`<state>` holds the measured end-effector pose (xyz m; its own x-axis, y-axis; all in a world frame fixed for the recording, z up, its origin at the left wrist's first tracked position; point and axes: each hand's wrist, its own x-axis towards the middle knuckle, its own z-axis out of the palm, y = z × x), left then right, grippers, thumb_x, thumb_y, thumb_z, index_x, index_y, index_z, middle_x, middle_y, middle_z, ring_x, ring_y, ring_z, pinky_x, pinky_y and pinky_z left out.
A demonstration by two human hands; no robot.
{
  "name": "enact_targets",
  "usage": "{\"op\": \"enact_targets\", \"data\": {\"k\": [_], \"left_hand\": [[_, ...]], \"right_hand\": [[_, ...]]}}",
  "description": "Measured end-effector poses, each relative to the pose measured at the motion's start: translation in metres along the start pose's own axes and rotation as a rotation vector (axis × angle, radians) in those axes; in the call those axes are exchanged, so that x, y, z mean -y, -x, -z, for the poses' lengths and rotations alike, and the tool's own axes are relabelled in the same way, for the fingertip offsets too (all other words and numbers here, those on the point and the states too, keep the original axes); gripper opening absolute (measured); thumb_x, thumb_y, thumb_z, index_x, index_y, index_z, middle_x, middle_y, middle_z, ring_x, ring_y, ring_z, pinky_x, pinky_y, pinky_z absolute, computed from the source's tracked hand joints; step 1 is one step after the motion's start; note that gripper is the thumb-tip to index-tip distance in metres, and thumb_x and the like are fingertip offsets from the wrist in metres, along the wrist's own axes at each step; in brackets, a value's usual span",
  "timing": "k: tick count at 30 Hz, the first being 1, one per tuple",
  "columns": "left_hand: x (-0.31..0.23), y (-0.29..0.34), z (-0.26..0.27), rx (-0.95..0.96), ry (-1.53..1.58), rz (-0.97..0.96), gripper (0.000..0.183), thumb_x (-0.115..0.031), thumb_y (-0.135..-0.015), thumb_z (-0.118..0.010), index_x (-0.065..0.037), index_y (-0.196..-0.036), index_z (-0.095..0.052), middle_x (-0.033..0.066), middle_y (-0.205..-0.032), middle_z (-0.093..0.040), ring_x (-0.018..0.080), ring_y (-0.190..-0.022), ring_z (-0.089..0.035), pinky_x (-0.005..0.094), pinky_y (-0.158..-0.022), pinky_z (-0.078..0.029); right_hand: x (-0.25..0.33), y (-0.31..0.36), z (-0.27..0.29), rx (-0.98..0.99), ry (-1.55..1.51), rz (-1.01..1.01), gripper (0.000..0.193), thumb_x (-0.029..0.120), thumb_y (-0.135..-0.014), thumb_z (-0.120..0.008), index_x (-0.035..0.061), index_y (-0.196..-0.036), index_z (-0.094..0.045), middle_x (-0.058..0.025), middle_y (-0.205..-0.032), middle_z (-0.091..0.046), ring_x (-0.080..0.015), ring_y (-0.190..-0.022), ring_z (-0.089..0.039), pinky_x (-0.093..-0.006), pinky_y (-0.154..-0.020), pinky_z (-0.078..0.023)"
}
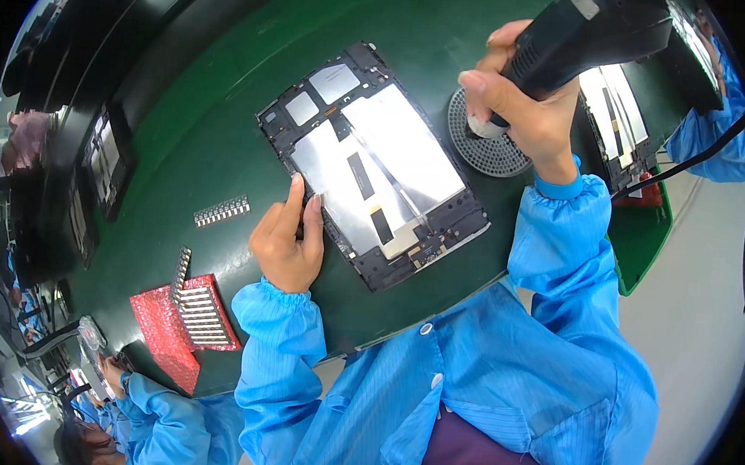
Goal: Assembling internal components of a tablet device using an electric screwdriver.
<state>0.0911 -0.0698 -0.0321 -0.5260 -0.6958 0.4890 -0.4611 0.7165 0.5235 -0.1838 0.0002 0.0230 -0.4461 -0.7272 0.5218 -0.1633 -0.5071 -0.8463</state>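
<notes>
An opened tablet (373, 224) lies tilted on the green table, its silvery plates, black frame and small circuit parts facing up. My left hand (291, 240) holds its left edge, index finger and thumb pressed on the rim and the other fingers curled. Above and right of the tablet, my right hand (533, 114) is closed round a bulky black power tool (585, 41) with vent slots; its exact kind I cannot make out. The tool's lower end is over a round grey perforated disc (490, 148), and I cannot tell whether they touch.
Red bubble wrap (162, 322) holds a stack of small parts strips (204, 314); another strip (222, 210) lies nearby. A second opened tablet (614, 115) is at the right, beside a black cable (692, 162). Co-workers in blue sleeves (164, 424) sit on both sides.
</notes>
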Motion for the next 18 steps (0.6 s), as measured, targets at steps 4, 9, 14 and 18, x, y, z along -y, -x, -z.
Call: {"op": "enact_targets", "data": {"k": [4, 9, 14, 18], "left_hand": [[-0.002, -0.001, 0.000, -0.004, -0.013, -0.001, 0.032, -0.001, -0.075, -0.068, 0.000, -0.107, -0.064, 0.0077, -0.054, -0.049, 0.0173, -0.043, -0.045, 0.0308, -0.042, -0.035], [-0.005, -0.002, 0.002, -0.005, -0.033, 0.006, 0.030, -0.001, -0.076, -0.068, 0.001, -0.105, -0.064, 0.0082, -0.054, -0.050, 0.0170, -0.043, -0.046, 0.0303, -0.042, -0.036], [-0.006, 0.002, 0.004, 0.038, 0.111, 0.225, 0.035, 0.000, -0.077, -0.069, 0.001, -0.111, -0.062, 0.0039, -0.066, -0.059, 0.0050, -0.054, -0.047, 0.0189, -0.049, -0.038], [0.004, -0.004, 0.012, 0.022, 0.295, 0.337, 0.043, 0.003, -0.071, -0.073, 0.001, -0.112, -0.061, 0.0027, -0.076, -0.061, 0.0023, -0.058, -0.047, 0.0151, -0.050, -0.037]], "right_hand": [[-0.003, 0.000, -0.004, 0.008, 0.010, -0.001, 0.030, 0.001, -0.072, -0.074, -0.0013, -0.094, -0.054, -0.0036, -0.060, -0.059, -0.0089, -0.049, -0.056, -0.0212, -0.045, -0.043], [-0.003, 0.002, -0.004, 0.073, 0.087, -0.001, 0.033, -0.005, -0.075, -0.068, 0.0000, -0.101, -0.049, -0.0065, -0.061, -0.058, -0.0110, -0.049, -0.055, -0.0234, -0.047, -0.045], [-0.004, 0.003, -0.004, 0.094, 0.088, 0.021, 0.032, -0.004, -0.075, -0.069, 0.0003, -0.100, -0.049, -0.0062, -0.061, -0.058, -0.0109, -0.049, -0.055, -0.0228, -0.046, -0.044], [-0.003, 0.002, -0.003, 0.041, 0.036, -0.008, 0.030, -0.001, -0.073, -0.072, 0.0005, -0.096, -0.052, -0.0053, -0.061, -0.058, -0.0104, -0.049, -0.056, -0.0225, -0.045, -0.044]]}}
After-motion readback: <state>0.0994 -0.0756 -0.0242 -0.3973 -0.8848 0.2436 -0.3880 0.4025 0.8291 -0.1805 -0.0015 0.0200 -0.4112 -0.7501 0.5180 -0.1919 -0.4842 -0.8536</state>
